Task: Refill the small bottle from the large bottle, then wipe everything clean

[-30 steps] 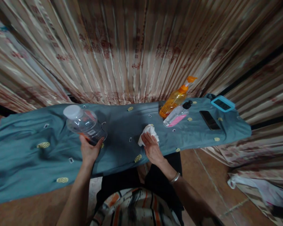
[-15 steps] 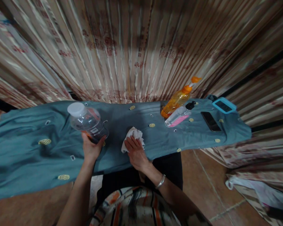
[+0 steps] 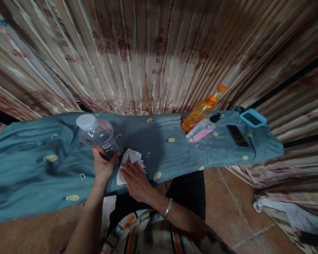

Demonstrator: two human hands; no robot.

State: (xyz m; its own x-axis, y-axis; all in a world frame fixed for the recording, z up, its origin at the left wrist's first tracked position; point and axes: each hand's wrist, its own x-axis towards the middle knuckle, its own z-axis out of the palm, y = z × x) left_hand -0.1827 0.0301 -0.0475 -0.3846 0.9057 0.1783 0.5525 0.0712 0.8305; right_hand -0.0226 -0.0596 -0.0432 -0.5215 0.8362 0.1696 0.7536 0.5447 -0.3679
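Observation:
A clear plastic bottle [image 3: 96,132] with a white cap stands on the blue-green patterned cloth [image 3: 164,150] that covers a narrow surface. My left hand [image 3: 104,164] is wrapped round the bottle's lower part, thumb on its right side. Just to the right, my right hand [image 3: 136,180], wearing a silver bracelet, presses a crumpled white cloth [image 3: 131,158] onto the covered surface. Its fingers lie over the white cloth, and the palm side is hidden.
On the right stand an orange pump bottle [image 3: 200,113] and a clear pump bottle [image 3: 202,129] with a pink label. Beyond them lie a black phone [image 3: 237,135] and a blue-framed digital device [image 3: 253,118]. Pleated curtains [image 3: 153,56] hang behind the surface.
My right hand has slid the white cloth leftward, closer to the bottle. My left hand and the bottle have stayed in place.

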